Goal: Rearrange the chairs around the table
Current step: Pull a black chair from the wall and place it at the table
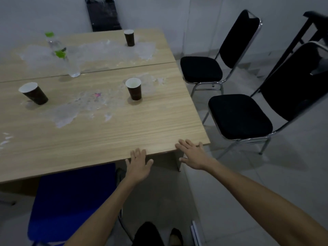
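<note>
Two black chairs (237, 118) face table (110, 132); L hand (138, 166), R hand (193, 157) fingers spread, empty.

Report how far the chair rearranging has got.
Done: the blue chair sits tucked under the table's near edge, and a black chair stands at the far side. In hand: nothing; the left hand and right hand are open at the table corner, holding no chair. Left: two black chairs stand apart from the table's right side.
</note>
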